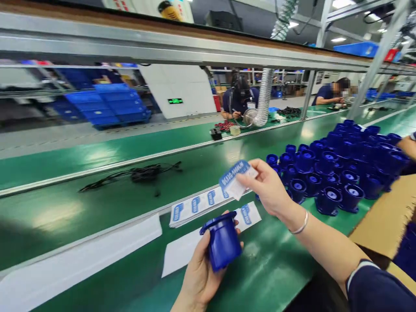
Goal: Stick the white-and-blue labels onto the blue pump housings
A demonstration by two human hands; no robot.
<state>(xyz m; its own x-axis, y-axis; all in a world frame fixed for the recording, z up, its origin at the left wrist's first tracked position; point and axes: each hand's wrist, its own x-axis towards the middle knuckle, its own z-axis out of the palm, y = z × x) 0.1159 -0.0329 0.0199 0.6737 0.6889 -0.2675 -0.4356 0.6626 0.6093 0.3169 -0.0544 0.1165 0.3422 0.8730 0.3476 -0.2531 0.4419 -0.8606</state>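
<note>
My left hand [203, 271] is closed around a dark blue plastic housing [225, 242], cup-shaped with a flange at its upper end. Above and to the right of it, my right hand [268, 186] pinches a blue and white label [236, 177] by its right side, apart from the housing. Printed lettering shows on the label's blue part. Behind the housing lies a strip of labels [195, 208], stacked in layers on the bench. Another label sheet [182, 251], mostly white, lies beneath my left hand and the housing, which hide part of it.
Many similar blue housings [331, 197] are piled at right, near a cardboard box [386, 216] and another person's hand [408, 146]. Black cables [143, 173] lie on the green belt at left. White paper [81, 260] extends along the near left. A metal-edged shelf [195, 52] crosses overhead.
</note>
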